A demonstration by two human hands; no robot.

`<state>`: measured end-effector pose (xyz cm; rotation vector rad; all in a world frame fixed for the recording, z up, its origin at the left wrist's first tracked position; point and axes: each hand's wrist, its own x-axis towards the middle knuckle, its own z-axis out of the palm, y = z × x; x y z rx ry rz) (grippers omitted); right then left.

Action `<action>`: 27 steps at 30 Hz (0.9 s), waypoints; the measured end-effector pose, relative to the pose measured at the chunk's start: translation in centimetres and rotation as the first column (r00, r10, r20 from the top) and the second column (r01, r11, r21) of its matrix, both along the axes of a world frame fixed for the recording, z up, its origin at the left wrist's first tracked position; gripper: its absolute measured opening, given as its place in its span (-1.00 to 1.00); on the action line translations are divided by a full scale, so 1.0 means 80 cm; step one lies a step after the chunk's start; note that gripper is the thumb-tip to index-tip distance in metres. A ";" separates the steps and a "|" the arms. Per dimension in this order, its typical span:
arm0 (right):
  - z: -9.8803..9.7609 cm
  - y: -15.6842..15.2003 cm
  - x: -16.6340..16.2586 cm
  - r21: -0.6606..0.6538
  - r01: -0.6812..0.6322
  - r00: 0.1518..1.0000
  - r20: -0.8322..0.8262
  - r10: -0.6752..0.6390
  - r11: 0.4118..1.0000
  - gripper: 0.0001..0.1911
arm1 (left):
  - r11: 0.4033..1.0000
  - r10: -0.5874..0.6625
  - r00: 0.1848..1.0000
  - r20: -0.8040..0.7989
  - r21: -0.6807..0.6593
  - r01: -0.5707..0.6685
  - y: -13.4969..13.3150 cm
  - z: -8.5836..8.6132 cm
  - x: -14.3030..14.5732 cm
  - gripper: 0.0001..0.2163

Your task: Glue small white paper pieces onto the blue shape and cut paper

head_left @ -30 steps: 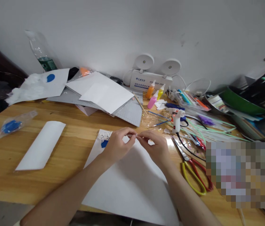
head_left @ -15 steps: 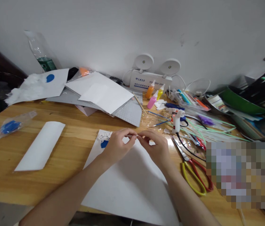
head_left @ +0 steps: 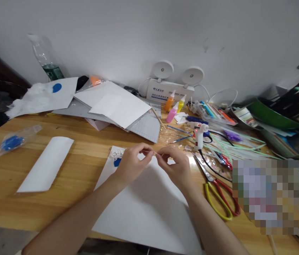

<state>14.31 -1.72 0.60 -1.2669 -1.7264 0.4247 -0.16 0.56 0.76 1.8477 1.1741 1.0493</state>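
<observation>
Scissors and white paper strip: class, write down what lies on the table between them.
In the head view, the big white sheet lies between the paper strip and the scissors; over it the left hand and right hand pinch a thin piece.

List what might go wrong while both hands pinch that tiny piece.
The tiny piece, pinched between left hand and right hand, may slip and vanish on the white sheet. The scissors lie beside the right forearm and could nick it. The cord of the glue gun runs close and might snag.
</observation>
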 end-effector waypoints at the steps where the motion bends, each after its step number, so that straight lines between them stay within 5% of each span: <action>1: 0.000 0.000 0.000 -0.004 -0.007 1.000 -0.002 0.007 1.000 -0.95 | 1.000 0.001 1.000 -0.004 0.004 -0.001 0.000 0.000 0.000 -0.92; 27: -0.006 0.001 0.002 0.038 0.040 0.999 0.035 -0.042 0.998 -0.93 | 0.998 -0.043 0.999 0.009 -0.052 0.044 -0.003 0.004 0.000 -0.87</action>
